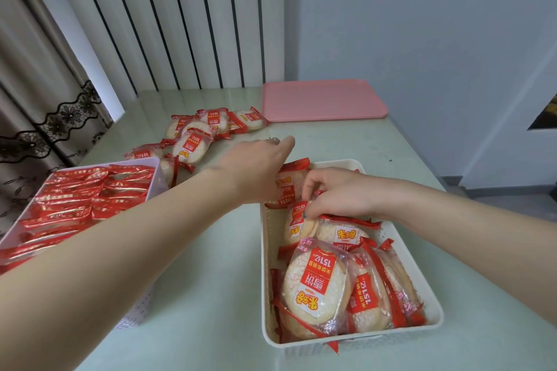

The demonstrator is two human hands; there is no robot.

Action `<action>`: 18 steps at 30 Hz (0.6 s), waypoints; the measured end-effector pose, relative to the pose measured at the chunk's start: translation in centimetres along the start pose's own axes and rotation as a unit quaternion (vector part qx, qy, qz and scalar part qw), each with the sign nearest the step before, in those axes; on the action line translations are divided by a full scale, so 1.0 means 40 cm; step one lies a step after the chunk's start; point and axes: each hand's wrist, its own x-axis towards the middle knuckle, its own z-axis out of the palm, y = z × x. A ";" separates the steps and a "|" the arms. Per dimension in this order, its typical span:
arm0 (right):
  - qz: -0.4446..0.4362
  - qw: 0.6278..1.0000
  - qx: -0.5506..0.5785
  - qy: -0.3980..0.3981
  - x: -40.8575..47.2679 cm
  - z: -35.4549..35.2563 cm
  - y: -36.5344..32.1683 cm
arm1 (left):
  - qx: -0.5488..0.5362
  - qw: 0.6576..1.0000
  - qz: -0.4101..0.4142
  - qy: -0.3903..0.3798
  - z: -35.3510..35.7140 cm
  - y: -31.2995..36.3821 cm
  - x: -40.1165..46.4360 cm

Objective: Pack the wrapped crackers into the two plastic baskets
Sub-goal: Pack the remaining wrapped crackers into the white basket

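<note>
Crackers fill my white basket at five o'clock. My right hand pinches one wrapped cracker at the basket's far end, fingers curled on its wrapper. My left hand reaches over another packet there; whether its fingers are clamped I cannot tell. At nine o'clock sits the second basket, packed full. Loose packets lie at eleven o'clock, a pink tray at twelve.

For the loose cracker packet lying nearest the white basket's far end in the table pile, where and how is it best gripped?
Probably from above, pinching across the round middle of the loose cracker packet. It lies flat on the table, label up, overlapping its neighbours, so its edges are partly tucked in. Its crimped red end is the alternative.
</note>
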 end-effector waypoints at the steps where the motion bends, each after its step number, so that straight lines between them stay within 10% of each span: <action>1: 0.008 1.000 -0.003 -0.002 0.000 0.001 -0.002 | 0.007 1.000 -0.002 -0.010 0.000 0.008 0.004; 18: 0.060 0.996 0.054 -0.028 -0.001 0.008 -0.005 | -0.019 0.994 0.029 -0.100 -0.001 0.005 0.047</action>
